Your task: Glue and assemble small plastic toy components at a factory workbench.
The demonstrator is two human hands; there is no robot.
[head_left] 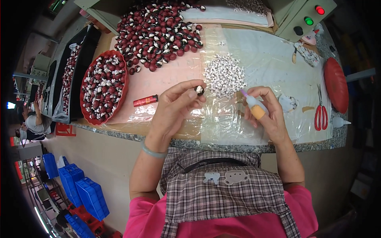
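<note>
My left hand (pixel 174 104) pinches a small black-and-white ball (pixel 199 90) between thumb and fingertips, its pale side facing up. In my right hand (pixel 274 117) is a small white squeeze bottle (pixel 251 101) with a purple nozzle pointing up and left. A tan-yellow cover (pixel 258 112) wraps the tip of my right thumb. Just beyond and between the hands lies a heap of tiny white pieces with dark specks (pixel 225 74). Farther back on the left spreads a large pile of dark red balls (pixel 158 35), many with black-and-white parts.
Left of my hands are a red scalloped tray (pixel 84 91) of balls and white pieces, and a red tube (pixel 145 100). Red-handled scissors (pixel 320 115), a red dish (pixel 335 85) and another small bottle (pixel 340 122) sit right. A control box (pixel 307 20) stands behind; a person (pixel 35 123) is far left.
</note>
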